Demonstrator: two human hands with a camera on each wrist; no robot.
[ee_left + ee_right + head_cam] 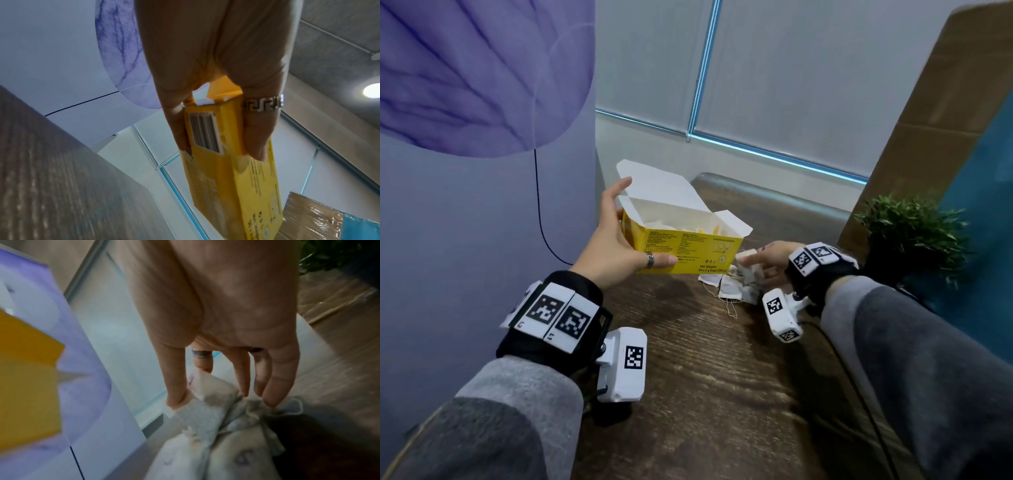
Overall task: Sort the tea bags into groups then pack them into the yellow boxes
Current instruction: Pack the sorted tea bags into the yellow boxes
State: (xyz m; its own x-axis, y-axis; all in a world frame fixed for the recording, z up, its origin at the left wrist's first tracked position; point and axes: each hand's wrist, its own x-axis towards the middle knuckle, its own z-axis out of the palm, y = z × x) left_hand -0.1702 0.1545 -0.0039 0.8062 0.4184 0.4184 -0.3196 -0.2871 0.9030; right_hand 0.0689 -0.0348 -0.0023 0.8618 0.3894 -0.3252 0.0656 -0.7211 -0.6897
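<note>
Two hands busy, left hand (616, 240) holding yellow box (688, 248), right hand (770, 257) pinching tea bags (748, 274)

Left hand (216, 81) grips yellow box (236, 170) by one end, barcode (205, 132) facing camera; ring (263, 104) on thumb.

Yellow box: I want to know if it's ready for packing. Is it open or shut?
Open. The yellow box, gripped by the left hand, has its white flaps folded up and out, and some tea bags show inside.
</note>
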